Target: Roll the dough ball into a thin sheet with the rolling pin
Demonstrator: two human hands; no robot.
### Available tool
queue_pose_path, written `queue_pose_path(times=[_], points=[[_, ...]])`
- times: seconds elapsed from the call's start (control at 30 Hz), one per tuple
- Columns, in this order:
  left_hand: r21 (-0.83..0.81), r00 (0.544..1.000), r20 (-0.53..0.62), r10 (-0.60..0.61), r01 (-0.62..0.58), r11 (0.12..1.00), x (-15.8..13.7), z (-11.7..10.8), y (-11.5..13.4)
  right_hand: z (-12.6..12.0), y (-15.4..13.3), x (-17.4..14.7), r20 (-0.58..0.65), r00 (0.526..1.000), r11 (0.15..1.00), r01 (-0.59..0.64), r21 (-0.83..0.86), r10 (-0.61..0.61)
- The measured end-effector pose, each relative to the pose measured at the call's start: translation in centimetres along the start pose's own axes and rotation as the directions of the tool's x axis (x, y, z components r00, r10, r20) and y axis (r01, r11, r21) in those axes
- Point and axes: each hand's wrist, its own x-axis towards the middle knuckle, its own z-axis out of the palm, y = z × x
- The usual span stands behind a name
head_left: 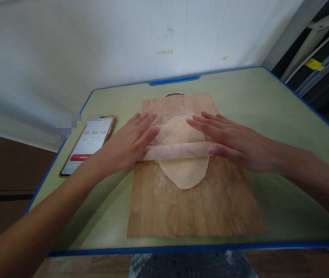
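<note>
A pale rolling pin (178, 151) lies crosswise over a flat sheet of dough (185, 172), which shows both beyond and in front of it. My left hand (137, 137) rests on the pin's left end with its fingers stretched forward. On the right end lies my right hand (225, 135), palm down, fingers extended toward the dough's far part. Both palms hide the ends of the pin. Beneath the dough is a wooden board (193, 216), dusted with flour around the sheet.
A phone (90, 141) showing a running timer display lies left of the board, beside my left forearm. The light green table (268, 104) has a blue edge and meets a white wall (141, 42) at the back. Dark folded items with a yellow label (314, 64) stand at the right.
</note>
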Motion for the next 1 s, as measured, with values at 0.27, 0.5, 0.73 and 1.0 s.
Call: queue_pose_path(times=[0.27, 0.5, 0.73, 1.0], points=[[-0.006, 0.999, -0.005, -0.039, 0.039, 0.999, 0.2, -0.1, -0.1, 0.0, 0.9, 0.8, 0.005, 1.0, 0.999, -0.021, 0.039, 0.021], [0.103, 0.993, -0.051, 0.102, -0.096, 0.99, -1.3, 0.2, 0.1, 0.3, -0.7, -0.6, -0.041, 0.999, 0.999, 0.015, -0.036, -0.017], [-0.018, 1.0, 0.003, -0.003, 0.003, 1.0, 0.0, -0.1, -0.2, 0.0, 0.4, 0.5, 0.013, 1.0, 0.999, -0.027, 0.033, 0.026], [0.041, 0.99, 0.041, 0.137, -0.139, 0.99, -2.3, -0.2, 0.4, 0.2, 0.5, 0.4, 0.012, 1.0, 0.999, -0.028, 0.034, 0.028]])
